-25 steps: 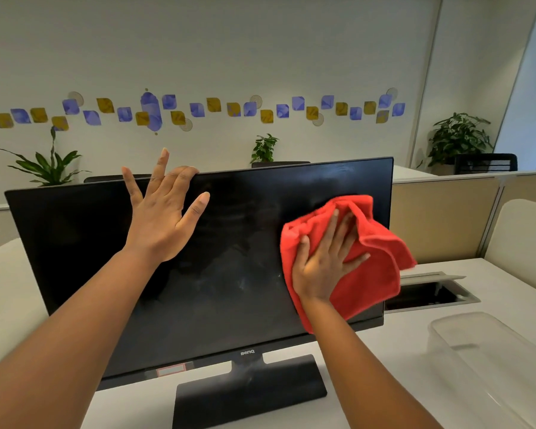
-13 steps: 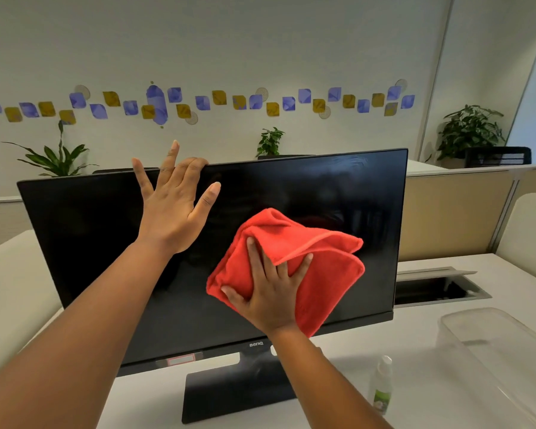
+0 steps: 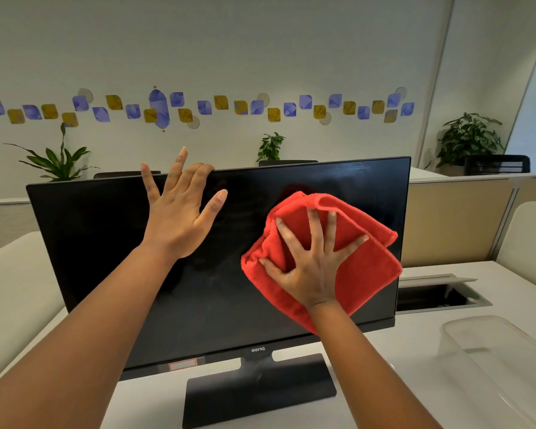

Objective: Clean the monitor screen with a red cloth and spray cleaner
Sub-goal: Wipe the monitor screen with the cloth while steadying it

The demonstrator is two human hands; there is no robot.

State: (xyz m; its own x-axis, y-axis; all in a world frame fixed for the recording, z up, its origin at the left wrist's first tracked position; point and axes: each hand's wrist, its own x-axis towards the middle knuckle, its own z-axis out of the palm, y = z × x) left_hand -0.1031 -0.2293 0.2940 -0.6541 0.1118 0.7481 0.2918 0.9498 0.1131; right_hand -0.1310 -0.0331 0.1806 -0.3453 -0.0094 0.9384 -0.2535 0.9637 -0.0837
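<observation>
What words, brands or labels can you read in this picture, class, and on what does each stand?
"BenQ": brand on the monitor's bottom bezel, above the stand.
Red-bordered sticker on the bezel's lower left: print too small to read.
Nothing readable on the red cloth or the clear plastic bin.

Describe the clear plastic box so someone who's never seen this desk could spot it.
Start at the black monitor on the white desk. Look right of its stand, at the desk's near right corner. The clear plastic box there is see-through with rounded corners, unlike the dark metal-rimmed opening behind it.
</observation>
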